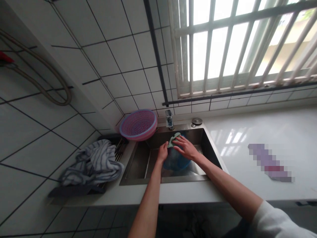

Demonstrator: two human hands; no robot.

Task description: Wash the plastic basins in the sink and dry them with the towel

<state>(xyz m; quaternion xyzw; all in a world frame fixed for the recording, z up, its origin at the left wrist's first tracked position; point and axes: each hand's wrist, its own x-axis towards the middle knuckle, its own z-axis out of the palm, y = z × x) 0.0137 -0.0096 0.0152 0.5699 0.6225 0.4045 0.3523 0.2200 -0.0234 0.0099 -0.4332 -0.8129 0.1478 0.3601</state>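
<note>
Both my hands are over the steel sink. My left hand grips the left rim of a blue bowl-like container that sits in the basin. My right hand presses a small green cloth against the top of the blue container, fingers spread flat over it. The container's inside is hidden by my hands.
A pink and purple plastic strainer basket rests at the sink's back left corner, beside the faucet. A striped towel lies on a dark dish rack to the left. White counter stretches right, under a barred window.
</note>
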